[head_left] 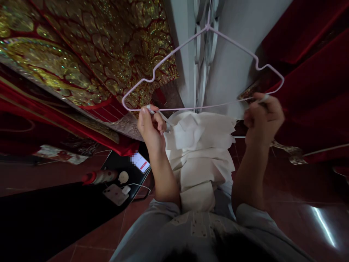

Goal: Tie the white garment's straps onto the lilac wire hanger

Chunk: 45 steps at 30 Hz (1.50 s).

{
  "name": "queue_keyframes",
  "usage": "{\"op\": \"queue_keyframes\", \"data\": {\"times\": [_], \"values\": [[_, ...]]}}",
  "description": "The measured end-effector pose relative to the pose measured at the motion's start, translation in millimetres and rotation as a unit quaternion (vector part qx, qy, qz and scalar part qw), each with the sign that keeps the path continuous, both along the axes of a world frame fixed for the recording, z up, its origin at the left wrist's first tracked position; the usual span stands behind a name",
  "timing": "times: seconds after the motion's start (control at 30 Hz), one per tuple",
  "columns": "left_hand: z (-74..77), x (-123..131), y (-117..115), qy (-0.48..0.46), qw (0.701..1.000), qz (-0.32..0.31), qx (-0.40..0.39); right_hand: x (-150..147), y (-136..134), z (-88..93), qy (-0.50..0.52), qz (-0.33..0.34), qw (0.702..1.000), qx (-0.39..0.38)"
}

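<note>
Cloth (pixel 201 153), white and layered in folds, is held up in front of the chest, just under the bottom bar of a hanger (pixel 177 109). Its top edge is stretched between the two hands, and the rest hangs down between the forearms towards the lap.

The left hand (pixel 151 123) is closed, with a corner of the cloth pinched between thumb and fingertips right at the bar, near the hanger's left end. The right hand (pixel 263 116) is curled into a fist around the opposite corner, close to the bar's right end. Whether the wire itself is gripped by either hand cannot be told.

The hanger is made of thin pale wire with notched shoulders. It is hung by its hook high up, in front of a grey wall (pixel 237 47).

To the left, a red fabric (pixel 81 54) thickly worked with gold embroidery is spread out. To the right, a dark red drape (pixel 313 72) is seen. Lower left, a black tray (pixel 114 165) is set on the red tiled floor (pixel 286 218), with a lit phone (pixel 141 162) lying on it and a second phone (pixel 116 194) beside a small white plug. Pale blue sleeves (pixel 160 211) are worn on both arms.
</note>
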State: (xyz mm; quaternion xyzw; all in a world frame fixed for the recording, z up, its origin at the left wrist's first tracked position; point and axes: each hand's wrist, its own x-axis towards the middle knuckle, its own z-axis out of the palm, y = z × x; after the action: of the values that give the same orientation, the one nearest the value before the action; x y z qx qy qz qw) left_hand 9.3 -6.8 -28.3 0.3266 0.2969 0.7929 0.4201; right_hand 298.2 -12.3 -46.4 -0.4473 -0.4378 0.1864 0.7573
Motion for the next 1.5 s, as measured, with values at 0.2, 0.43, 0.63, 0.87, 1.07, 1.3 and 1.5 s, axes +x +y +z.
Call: {"op": "queue_keyframes", "data": {"times": [0.2, 0.43, 0.63, 0.87, 1.07, 1.3, 1.5], "values": [[-0.3, -3.9, -3.4, 0.031, 0.999, 0.033, -0.029, -33.9, -5.6, 10.3, -0.1, 0.095, 0.986, -0.09], [-15.9, -41.0, 2.3, 0.058, 0.981, 0.186, -0.009, -11.2, 4.0, 1.8, -0.126, 0.065, 0.988, -0.056], [-3.7, -65.3, 4.0, -0.09, 0.984, 0.149, -0.047, -2.0, 7.7, -1.5, -0.138, 0.082, 0.986, -0.047], [-9.1, -79.9, 13.8, 0.066, 0.984, 0.162, 0.031, -5.0, 1.5, 0.5, -0.133, 0.09, 0.986, -0.045], [-13.2, -98.9, 37.7, 0.26, 0.946, 0.152, 0.119, -11.2, -7.4, 5.0, -0.132, 0.111, 0.984, -0.038], [-3.9, -94.3, 72.8, 0.306, 0.923, 0.165, 0.168, -13.3, -7.5, 2.4, -0.142, 0.085, 0.985, -0.04], [8.5, -90.4, 69.3, 0.358, 0.926, 0.034, 0.116, -7.6, -3.6, 2.8, -0.14, 0.092, 0.985, -0.039]]}}
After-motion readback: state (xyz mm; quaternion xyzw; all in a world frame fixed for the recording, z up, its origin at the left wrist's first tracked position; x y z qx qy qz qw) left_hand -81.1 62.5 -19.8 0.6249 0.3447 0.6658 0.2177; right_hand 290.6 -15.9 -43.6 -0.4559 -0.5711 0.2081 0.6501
